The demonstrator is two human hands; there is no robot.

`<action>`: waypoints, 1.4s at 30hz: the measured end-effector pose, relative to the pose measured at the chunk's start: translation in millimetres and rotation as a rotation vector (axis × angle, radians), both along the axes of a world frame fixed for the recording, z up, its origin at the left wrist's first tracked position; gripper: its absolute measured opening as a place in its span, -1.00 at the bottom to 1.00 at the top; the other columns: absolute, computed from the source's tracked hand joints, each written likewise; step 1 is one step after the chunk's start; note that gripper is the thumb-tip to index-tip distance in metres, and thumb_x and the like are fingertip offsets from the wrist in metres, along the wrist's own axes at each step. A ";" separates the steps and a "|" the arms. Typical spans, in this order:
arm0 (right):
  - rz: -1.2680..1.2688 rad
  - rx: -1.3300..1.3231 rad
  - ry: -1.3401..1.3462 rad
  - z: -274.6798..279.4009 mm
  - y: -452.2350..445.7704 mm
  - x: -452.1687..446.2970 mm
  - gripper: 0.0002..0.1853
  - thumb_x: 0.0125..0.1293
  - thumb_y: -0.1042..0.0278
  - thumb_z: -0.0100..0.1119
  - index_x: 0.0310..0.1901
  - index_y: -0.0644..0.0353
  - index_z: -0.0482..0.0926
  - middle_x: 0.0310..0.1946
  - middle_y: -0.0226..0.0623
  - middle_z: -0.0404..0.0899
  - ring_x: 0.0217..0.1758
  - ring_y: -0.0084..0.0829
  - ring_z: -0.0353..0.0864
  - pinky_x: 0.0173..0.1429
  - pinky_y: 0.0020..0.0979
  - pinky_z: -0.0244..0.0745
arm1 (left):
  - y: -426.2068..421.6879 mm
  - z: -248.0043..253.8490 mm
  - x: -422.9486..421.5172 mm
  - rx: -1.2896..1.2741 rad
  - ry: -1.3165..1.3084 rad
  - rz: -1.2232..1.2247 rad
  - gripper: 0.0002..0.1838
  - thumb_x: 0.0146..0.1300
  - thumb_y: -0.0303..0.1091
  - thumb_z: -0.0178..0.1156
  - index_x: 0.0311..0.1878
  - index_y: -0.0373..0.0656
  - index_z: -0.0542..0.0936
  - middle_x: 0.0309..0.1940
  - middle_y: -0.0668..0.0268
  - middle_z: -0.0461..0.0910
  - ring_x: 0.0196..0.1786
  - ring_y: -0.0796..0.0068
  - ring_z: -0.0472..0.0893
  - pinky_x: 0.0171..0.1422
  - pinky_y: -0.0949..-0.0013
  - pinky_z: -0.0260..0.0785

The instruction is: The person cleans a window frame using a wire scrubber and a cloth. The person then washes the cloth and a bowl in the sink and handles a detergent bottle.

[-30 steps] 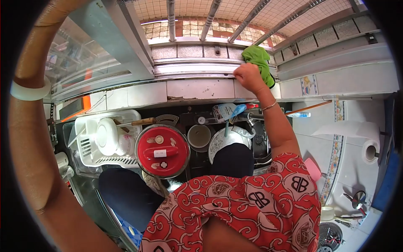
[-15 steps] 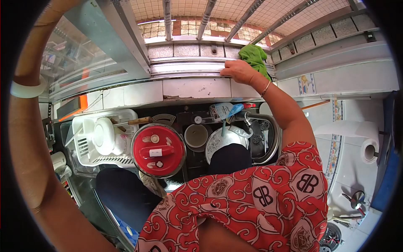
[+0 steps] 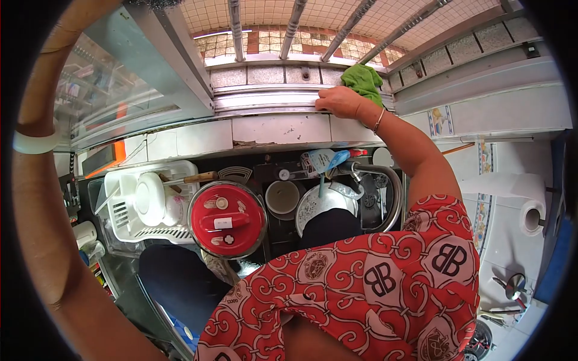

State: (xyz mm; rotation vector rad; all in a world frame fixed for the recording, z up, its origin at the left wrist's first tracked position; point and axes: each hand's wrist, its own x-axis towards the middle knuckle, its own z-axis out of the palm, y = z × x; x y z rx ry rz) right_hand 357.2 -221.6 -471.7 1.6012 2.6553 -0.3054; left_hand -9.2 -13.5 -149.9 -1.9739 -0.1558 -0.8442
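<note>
My left arm reaches up along the left side, with a pale bangle on the wrist. Only part of my left hand (image 3: 84,15) shows at the top edge, beside the sliding window's metal frame (image 3: 153,66); its fingers are out of view. A dark, rough-textured pad (image 3: 154,3) peeks in at the top edge near it, and whether the hand holds it I cannot tell. My right hand (image 3: 342,102) is closed, with its fingers curled on the aluminium window track (image 3: 265,101). Right behind it lies a bunched green cloth (image 3: 363,81) on the sill.
Metal bars (image 3: 292,30) stand outside the window. Below the tiled ledge (image 3: 283,129) are a white dish rack (image 3: 123,210), a red-lidded pot (image 3: 227,219), a round container (image 3: 282,197), a metal basin (image 3: 307,207) and a curved faucet (image 3: 394,192). My knees rest among them.
The dark pad has come into view at the top edge near my left hand, which has shifted slightly. My right hand stays on the track.
</note>
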 end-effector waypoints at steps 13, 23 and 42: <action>-0.053 0.003 0.007 12.5 -7.7 -2.1 -0.85 0.09 0.47 0.00 -0.30 0.00 0.49 -0.39 -0.28 0.43 -0.28 -0.20 0.53 -0.25 -0.24 0.43 | -2.3 -13.2 7.2 -0.252 -0.091 -0.044 -0.15 0.08 0.01 0.26 0.29 -0.33 0.16 0.22 -0.11 0.24 0.25 0.10 0.33 0.29 0.22 0.25; 0.116 -0.039 -0.035 4.4 7.7 4.7 -0.89 0.11 0.41 0.03 -0.30 0.00 0.48 -0.41 -0.27 0.38 -0.32 -0.19 0.50 -0.26 -0.22 0.42 | -19.8 -11.2 17.4 -0.660 -0.061 -0.086 -0.10 0.10 -0.03 0.25 0.34 -0.32 0.02 0.23 -0.13 0.21 0.28 0.12 0.28 0.32 0.20 0.19; -0.396 0.061 0.216 7.6 -30.0 1.0 -0.83 0.04 0.54 0.05 -0.36 0.10 0.62 -0.45 -0.21 0.51 -0.27 -0.16 0.49 -0.18 -0.24 0.39 | 3.2 -7.1 10.6 -0.331 0.032 -0.206 -0.14 0.08 0.05 0.26 0.27 -0.34 0.16 0.20 -0.09 0.24 0.24 0.11 0.33 0.27 0.22 0.25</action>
